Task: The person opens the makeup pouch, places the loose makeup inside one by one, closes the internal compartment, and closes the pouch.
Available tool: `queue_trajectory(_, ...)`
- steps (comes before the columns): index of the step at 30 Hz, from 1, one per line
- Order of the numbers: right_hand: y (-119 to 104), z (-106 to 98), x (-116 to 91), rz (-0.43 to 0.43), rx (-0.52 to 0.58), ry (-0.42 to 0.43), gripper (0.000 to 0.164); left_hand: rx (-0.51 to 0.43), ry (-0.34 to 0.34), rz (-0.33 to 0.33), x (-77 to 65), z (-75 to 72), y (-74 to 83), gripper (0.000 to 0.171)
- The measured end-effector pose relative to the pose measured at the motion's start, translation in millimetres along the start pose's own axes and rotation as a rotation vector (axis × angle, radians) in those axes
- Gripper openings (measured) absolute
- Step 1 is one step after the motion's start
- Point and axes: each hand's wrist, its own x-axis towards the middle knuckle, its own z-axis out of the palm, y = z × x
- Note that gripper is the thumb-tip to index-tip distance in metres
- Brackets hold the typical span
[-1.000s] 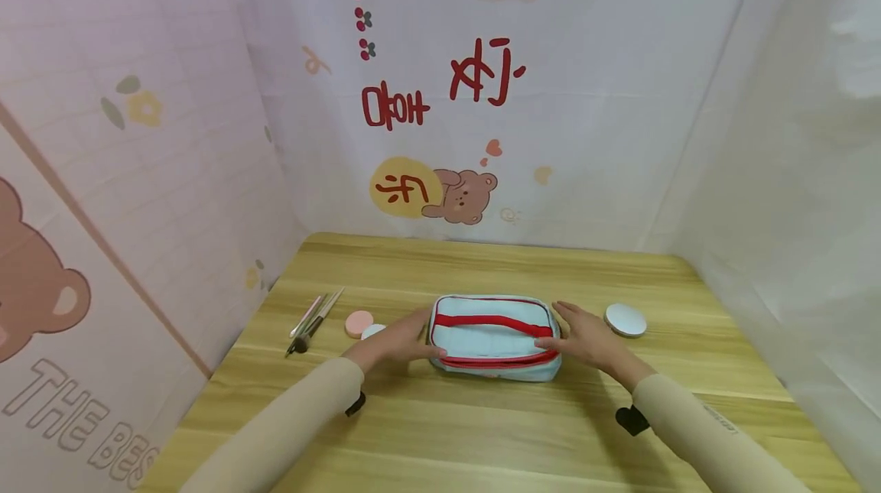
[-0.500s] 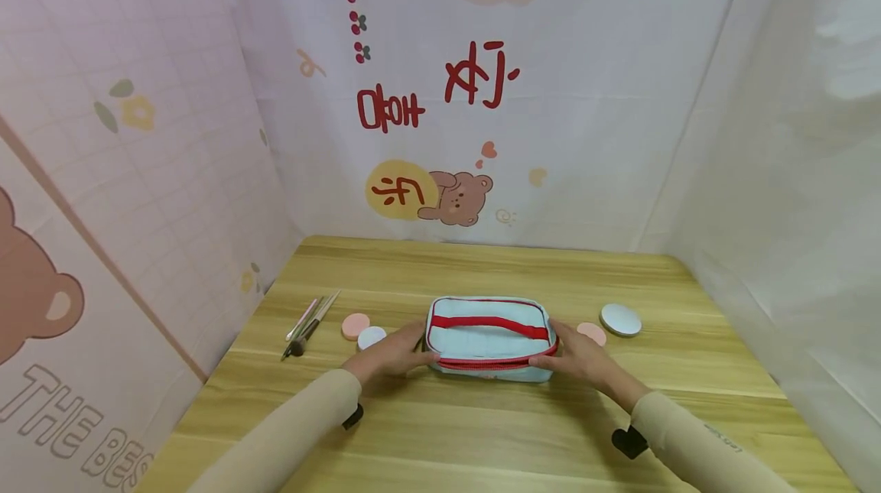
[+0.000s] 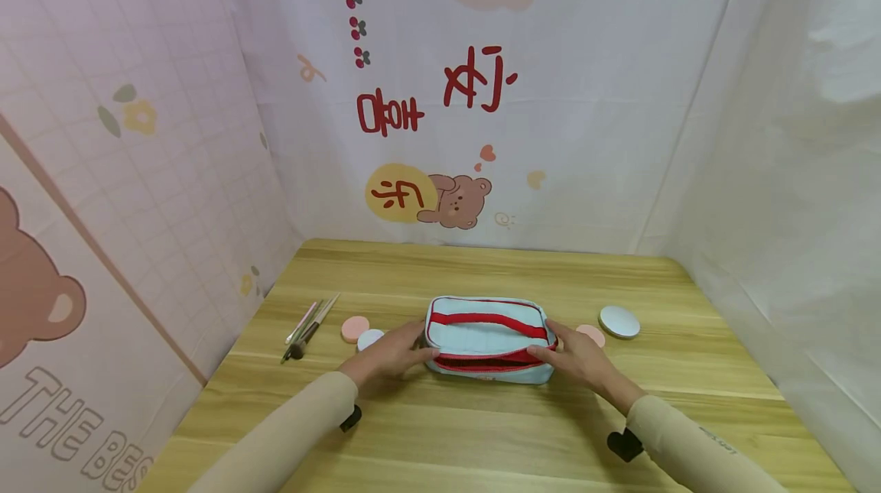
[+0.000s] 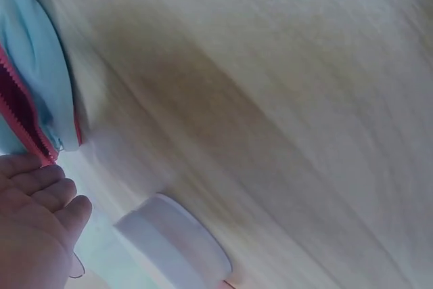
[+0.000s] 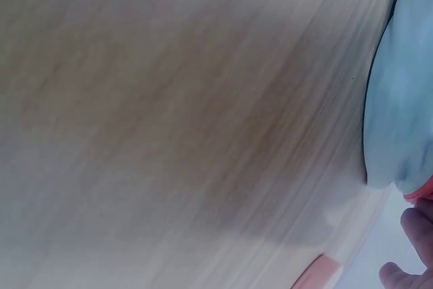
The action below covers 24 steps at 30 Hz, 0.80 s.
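A light blue cosmetic bag (image 3: 482, 334) with red piping and a red top handle (image 3: 485, 319) lies at the middle of the wooden table. Along its front side the red zipper (image 3: 482, 361) gapes, showing a dark slit. My left hand (image 3: 391, 352) holds the bag's left end, thumb at the front corner by the zipper. At the other end my right hand (image 3: 577, 355) grips it, thumb over the zipper's edge. In the left wrist view, curled fingers (image 4: 47, 184) meet the zipper's end; the right wrist view shows fingertips (image 5: 418, 225) right at the red edge.
Several slim makeup brushes (image 3: 310, 331) lie at the left. Beside them are a pink round piece (image 3: 354, 328) and a white round one (image 3: 369, 338), near my left hand. Past my right hand sit another pink disc (image 3: 590, 335) and a white round case (image 3: 619, 322).
My right hand has moved in from the bag's right side onto its front corner, uncovering the pink disc. The zipper mouth now gapes wider. The left hand stays at its end.
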Motion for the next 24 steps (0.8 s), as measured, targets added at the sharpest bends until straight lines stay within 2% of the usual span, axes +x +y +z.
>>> queue_trajectory(5,-3.3,0.2,2.7,-0.006,-0.024,0.042,0.081,-0.014,0.028,0.011,-2.3,-4.1,2.4,0.061)
queue_trajectory(8,-5.2,-0.4,4.2,-0.003,-0.017,0.053,0.082,-0.021,0.048,-0.008,-3.3,-6.2,4.2,0.061)
queue_trajectory(12,-6.7,-1.8,5.7,-0.012,0.011,0.014,0.089,-0.037,0.06,-0.05,-3.8,-8.3,5.4,0.066)
queue_trajectory(15,-5.7,-2.7,6.2,-0.091,0.002,0.034,0.079,-0.068,0.064,-0.083,-3.8,-10.7,5.9,0.071)
queue_trajectory(18,-6.7,-6.0,7.5,-0.144,0.002,0.07,0.06,-0.097,0.075,-0.11,-3.6,-15.3,7.8,0.073)
queue_trajectory(24,-11.2,-16.8,18.1,-0.092,0.067,0.053,0.047,-0.077,0.123,-0.13,-0.2,-25.0,10.8,0.073)
